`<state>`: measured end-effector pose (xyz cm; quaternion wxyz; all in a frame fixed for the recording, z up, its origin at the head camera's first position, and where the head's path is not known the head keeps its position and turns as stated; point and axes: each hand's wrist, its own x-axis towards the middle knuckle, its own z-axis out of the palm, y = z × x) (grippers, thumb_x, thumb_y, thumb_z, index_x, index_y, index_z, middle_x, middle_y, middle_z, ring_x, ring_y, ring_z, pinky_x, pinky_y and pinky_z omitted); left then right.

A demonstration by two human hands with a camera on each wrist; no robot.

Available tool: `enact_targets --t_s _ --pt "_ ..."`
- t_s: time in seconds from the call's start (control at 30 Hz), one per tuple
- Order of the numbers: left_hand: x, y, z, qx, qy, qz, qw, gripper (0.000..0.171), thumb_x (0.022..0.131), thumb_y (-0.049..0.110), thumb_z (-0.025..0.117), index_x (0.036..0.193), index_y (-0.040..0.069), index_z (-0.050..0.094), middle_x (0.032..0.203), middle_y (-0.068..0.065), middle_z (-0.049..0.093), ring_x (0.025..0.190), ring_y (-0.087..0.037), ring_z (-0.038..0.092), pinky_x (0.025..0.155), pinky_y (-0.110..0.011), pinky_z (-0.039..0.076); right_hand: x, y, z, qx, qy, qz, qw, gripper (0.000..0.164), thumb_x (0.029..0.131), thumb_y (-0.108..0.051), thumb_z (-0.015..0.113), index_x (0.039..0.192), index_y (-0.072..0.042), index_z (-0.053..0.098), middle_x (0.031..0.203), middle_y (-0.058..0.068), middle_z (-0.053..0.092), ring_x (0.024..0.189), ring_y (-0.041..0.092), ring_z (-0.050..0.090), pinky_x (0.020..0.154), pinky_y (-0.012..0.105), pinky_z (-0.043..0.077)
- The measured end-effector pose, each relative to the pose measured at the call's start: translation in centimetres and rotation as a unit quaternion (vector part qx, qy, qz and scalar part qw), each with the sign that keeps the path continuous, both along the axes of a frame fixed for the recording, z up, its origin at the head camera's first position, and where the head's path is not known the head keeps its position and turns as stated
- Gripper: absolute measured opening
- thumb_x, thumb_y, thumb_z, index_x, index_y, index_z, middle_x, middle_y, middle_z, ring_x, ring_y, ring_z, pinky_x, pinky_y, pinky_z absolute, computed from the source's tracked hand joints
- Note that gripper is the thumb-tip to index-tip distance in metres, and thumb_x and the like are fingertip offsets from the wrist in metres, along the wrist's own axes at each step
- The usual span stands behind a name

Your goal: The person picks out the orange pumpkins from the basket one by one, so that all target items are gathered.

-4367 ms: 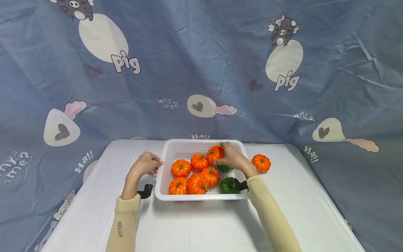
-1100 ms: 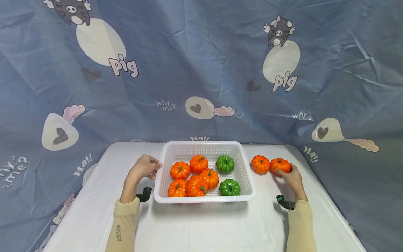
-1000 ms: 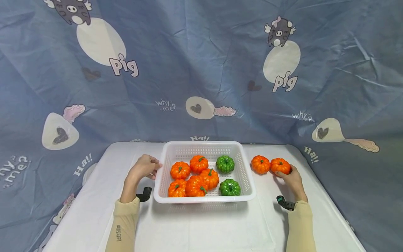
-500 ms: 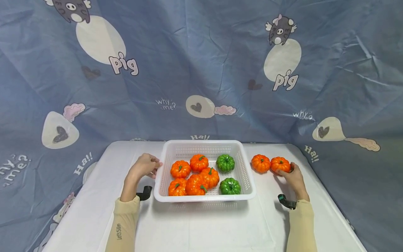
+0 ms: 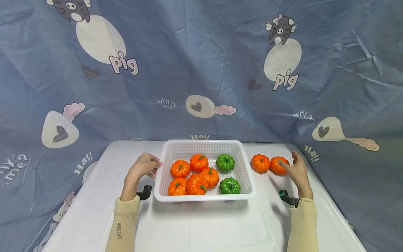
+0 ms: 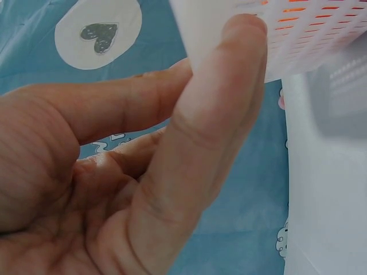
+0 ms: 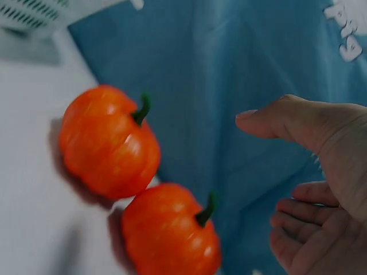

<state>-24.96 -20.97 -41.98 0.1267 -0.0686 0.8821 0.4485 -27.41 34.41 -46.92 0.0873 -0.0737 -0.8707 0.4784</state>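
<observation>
A white plastic basket (image 5: 204,198) stands mid-table, holding several small orange pumpkins (image 5: 180,169) and two green pumpkins (image 5: 225,163). At its left rim my left hand (image 5: 146,165) pinches the edge; the left wrist view shows a finger (image 6: 245,51) against the white wall and another reaching behind the rim. Two orange pumpkins lie side by side on the table right of the basket, the nearer-to-basket one (image 7: 109,143) and the outer one (image 7: 169,232). Just right of the outer pumpkin is my right hand (image 5: 298,172), thumb and fingers spread apart, holding nothing.
A white cloth covers the table (image 5: 204,227). Behind and on both sides hangs a blue printed curtain (image 5: 201,70). Each wrist carries a black camera, such as the right one (image 5: 288,198).
My right hand carried an orange pumpkin from the basket to the table beside another, then let go and drew back right with fingers spread. My left hand stayed at the rim.
</observation>
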Motion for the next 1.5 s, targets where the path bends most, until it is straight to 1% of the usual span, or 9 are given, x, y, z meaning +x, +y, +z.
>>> enact_targets --t_s 0.1,0.27,0.4,0.7,0.93,1.07,1.23,1.33,1.5 --pt "0.1 -0.1 0.0 0.002 0.0 0.0 1.0 0.039 0.094 0.01 0.061 0.124 -0.013 0.054 0.09 -0.021 0.068 0.066 -0.016 0.066 0.059 -0.03 0.061 0.0 -0.8 0.9 -0.002 0.025 0.022 0.999 0.09 0.088 -0.018 0.07 0.152 0.004 0.012 0.155 0.032 0.018 0.143 0.048 0.02 0.118 0.056 0.021" --pt "0.0 -0.2 -0.1 0.003 -0.001 0.002 1.0 0.038 0.094 0.01 0.06 0.124 -0.013 0.054 0.089 -0.021 0.068 0.066 -0.017 0.066 0.059 -0.03 0.061 0.3 -2.9 2.4 0.011 0.061 0.088 0.994 0.088 0.086 -0.014 0.073 0.151 0.004 0.017 0.154 0.03 0.021 0.142 0.047 0.022 0.118 0.056 0.023" --pt "0.0 -0.3 -0.1 0.005 -0.001 0.003 1.0 0.038 0.094 0.009 0.06 0.124 -0.014 0.053 0.091 -0.022 0.067 0.067 -0.017 0.067 0.059 -0.03 0.061 0.5 -5.4 3.2 0.016 0.068 0.137 0.988 0.085 0.086 -0.012 0.073 0.151 0.003 0.019 0.154 0.028 0.023 0.142 0.047 0.022 0.118 0.055 0.022" --pt "0.0 -0.2 0.0 0.005 -0.003 -0.003 1.0 0.041 0.094 0.01 0.06 0.126 -0.014 0.052 0.092 -0.022 0.068 0.063 -0.016 0.066 0.058 -0.03 0.061 1.2 -11.0 3.6 0.018 0.065 0.221 0.973 0.085 0.082 -0.019 0.078 0.15 -0.003 0.028 0.154 0.02 0.029 0.144 0.04 0.025 0.118 0.054 0.024" --pt "0.2 -0.2 0.0 0.004 -0.003 -0.007 1.0 0.04 0.095 0.01 0.06 0.126 -0.014 0.053 0.09 -0.022 0.068 0.064 -0.016 0.066 0.058 -0.03 0.061 2.1 -14.4 3.8 0.019 0.07 0.286 0.956 0.083 0.082 -0.013 0.077 0.148 -0.002 0.029 0.154 0.018 0.029 0.143 0.039 0.027 0.117 0.055 0.025" --pt "0.2 -0.2 0.0 0.004 -0.005 -0.002 1.0 0.04 0.094 0.01 0.06 0.126 -0.015 0.052 0.09 -0.022 0.068 0.063 -0.016 0.066 0.058 -0.03 0.061 2.6 -16.0 4.1 0.042 0.074 0.32 0.944 0.082 0.082 -0.016 0.078 0.149 -0.006 0.031 0.153 0.014 0.033 0.142 0.036 0.03 0.118 0.051 0.027" --pt "0.1 -0.1 0.0 0.002 -0.001 0.003 1.0 0.04 0.094 0.01 0.061 0.125 -0.014 0.053 0.091 -0.022 0.067 0.063 -0.016 0.066 0.058 -0.03 0.06 2.9 -17.5 4.3 0.075 0.047 0.363 0.928 0.08 0.083 -0.017 0.076 0.15 -0.014 0.032 0.153 0.007 0.036 0.141 0.033 0.035 0.116 0.05 0.031" --pt "0.0 0.0 0.0 0.002 -0.002 0.003 1.0 0.04 0.094 0.01 0.061 0.125 -0.014 0.054 0.091 -0.022 0.067 0.063 -0.016 0.066 0.058 -0.03 0.061 2.9 -18.4 4.4 0.107 0.036 0.401 0.909 0.079 0.084 -0.015 0.076 0.15 -0.015 0.033 0.152 0.006 0.036 0.14 0.032 0.037 0.114 0.05 0.035" --pt "0.0 0.0 0.1 0.002 -0.001 0.004 1.0 0.039 0.094 0.01 0.061 0.125 -0.013 0.054 0.091 -0.022 0.068 0.063 -0.016 0.066 0.058 -0.03 0.061 2.4 -20.0 4.9 0.166 0.023 0.463 0.87 0.078 0.083 -0.012 0.075 0.149 -0.013 0.033 0.151 0.008 0.038 0.136 0.033 0.041 0.112 0.048 0.039"
